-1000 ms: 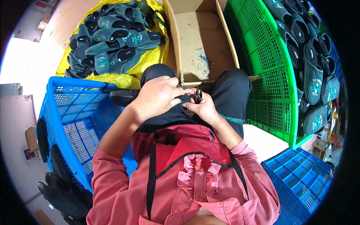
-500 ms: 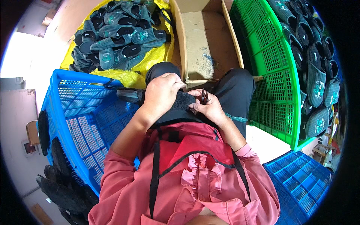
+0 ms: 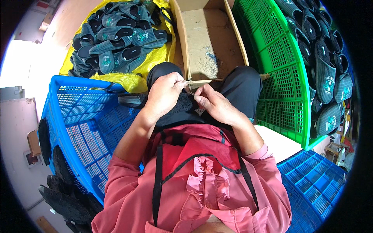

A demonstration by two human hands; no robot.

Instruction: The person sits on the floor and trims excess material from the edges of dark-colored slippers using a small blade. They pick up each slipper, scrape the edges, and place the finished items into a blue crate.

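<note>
Across my lap lies a slipper [image 3: 131,101] with a ribbed grey upper, its fuzzy black part [image 3: 182,105] showing between my hands. My left hand [image 3: 165,93] rests over it, thumb and forefinger pinched together; what they hold is too fine to make out. Close by on the right, my right hand [image 3: 217,104] is closed around small thread snips [image 3: 191,93]. Only their thin tip shows, pointing toward the left fingertips; the rest is hidden in the hand.
An open cardboard box [image 3: 211,35] with thread scraps stands ahead. Grey slippers [image 3: 116,35] are heaped on a yellow sack [image 3: 161,52] at far left. A blue crate [image 3: 87,139] is at my left, a green crate [image 3: 279,70] at right, with more slippers [image 3: 324,73] beyond.
My right hand has let go of the slipper's edge and turned, bringing the snips' tip left toward the left fingertips. My left hand has barely moved.
</note>
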